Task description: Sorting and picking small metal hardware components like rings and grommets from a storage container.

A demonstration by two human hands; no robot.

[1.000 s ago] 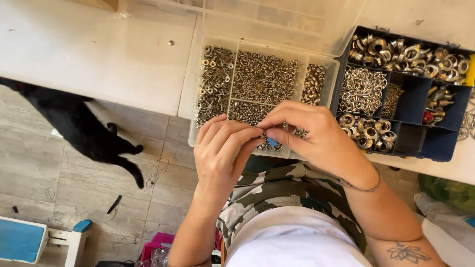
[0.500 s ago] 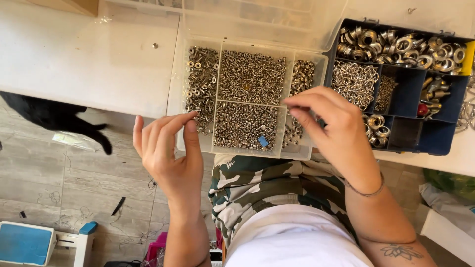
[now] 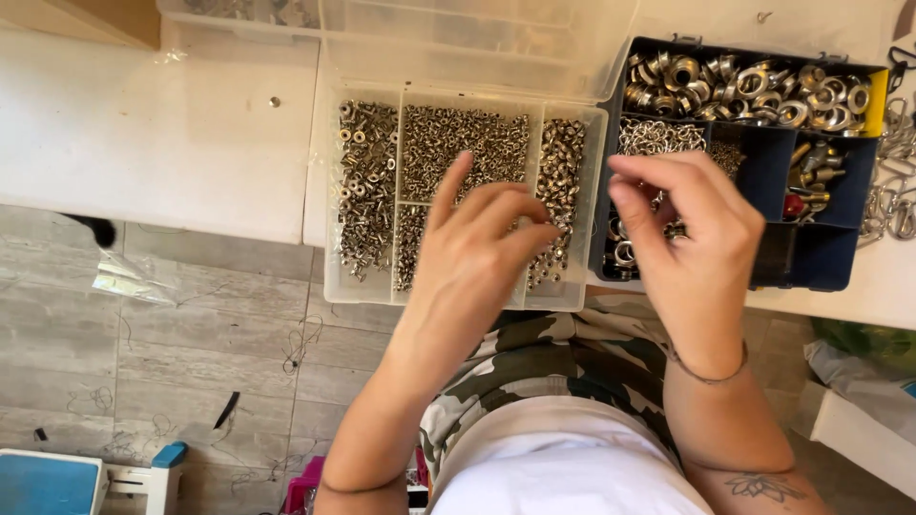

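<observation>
Hovering two hands, left hand (image 3: 477, 253), right hand (image 3: 692, 243), two boxes, clear organizer box (image 3: 329, 229), blue organizer box (image 3: 821, 272)

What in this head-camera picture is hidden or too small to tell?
- Clear parts box: its lower middle compartment lies under the left hand.
- Right hand: its curled fingers hide whether they pinch anything.
- Dark blue organiser: its left compartments are partly covered by that hand.
- Silver hooks: cut off by the right edge.
</observation>
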